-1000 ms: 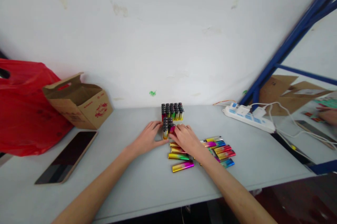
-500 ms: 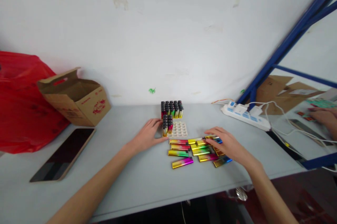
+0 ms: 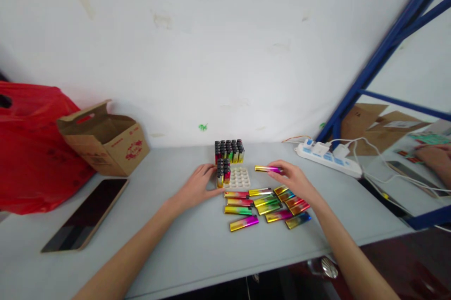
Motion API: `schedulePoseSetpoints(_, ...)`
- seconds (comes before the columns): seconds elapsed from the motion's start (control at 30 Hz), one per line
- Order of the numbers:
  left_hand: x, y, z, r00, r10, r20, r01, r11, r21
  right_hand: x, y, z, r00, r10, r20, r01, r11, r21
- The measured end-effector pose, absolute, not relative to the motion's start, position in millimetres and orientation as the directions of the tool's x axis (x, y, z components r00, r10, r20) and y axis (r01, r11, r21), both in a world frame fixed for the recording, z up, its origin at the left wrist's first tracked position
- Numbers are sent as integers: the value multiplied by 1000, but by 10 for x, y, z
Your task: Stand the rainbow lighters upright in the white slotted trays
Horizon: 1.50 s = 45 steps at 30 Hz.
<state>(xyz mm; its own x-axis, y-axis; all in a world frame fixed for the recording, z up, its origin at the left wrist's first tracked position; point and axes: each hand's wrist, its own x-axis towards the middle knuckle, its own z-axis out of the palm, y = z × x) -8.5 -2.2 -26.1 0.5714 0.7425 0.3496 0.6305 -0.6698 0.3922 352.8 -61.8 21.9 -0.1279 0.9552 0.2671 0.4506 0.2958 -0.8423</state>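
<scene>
My right hand (image 3: 289,179) pinches a yellow-and-purple lighter (image 3: 267,168) by its dark-topped end, above the table. My left hand (image 3: 201,185) rests at the left side of a white holed tray (image 3: 240,178), fingers apart, thumb at its front corner. Several lighters (image 3: 223,173) stand upright in the tray's left columns, and its right part shows bare holes. Right behind it stands a full block of upright lighters (image 3: 229,150) with black tops. Several shiny lighters (image 3: 243,223) lie flat on the table in front of the tray.
A red bag (image 3: 38,145), an open cardboard box (image 3: 105,142) and a dark tablet (image 3: 86,215) are on the left. On the right are a white power strip (image 3: 329,159) with cables and a blue metal frame (image 3: 373,67). Another person's hand (image 3: 435,157) is beyond it.
My right hand has lifted the yellow-and-purple lighter off the loose group, raising it toward the tray's right side. My left hand stays at the tray. The view has shifted slightly.
</scene>
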Motion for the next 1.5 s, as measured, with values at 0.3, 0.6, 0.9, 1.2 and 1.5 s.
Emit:
schedulePoseSetpoints(0.3,-80,-45,-248,566,735,374,620,-678,394,2950,-215,369,-45,970,239,50,241,-969)
schedulePoseSetpoints(0.6,-66,-67,-218,573,739,354,622,-673,400,2568,-257,179,-158,982,104,-216,68,-974)
schedulePoseSetpoints(0.9,-64,-61,-222,575,739,352,612,-674,415,2425,-295,-17,-22,991,131,211,132,-968)
schedulePoseSetpoints(1.2,-60,-60,-229,564,745,358,622,-667,410,2377,-364,-30,-15,964,265,373,251,-893)
schedulePoseSetpoints(1.5,-60,-69,-220,566,739,365,613,-673,414,2410,-407,30,-157,916,370,508,396,-765)
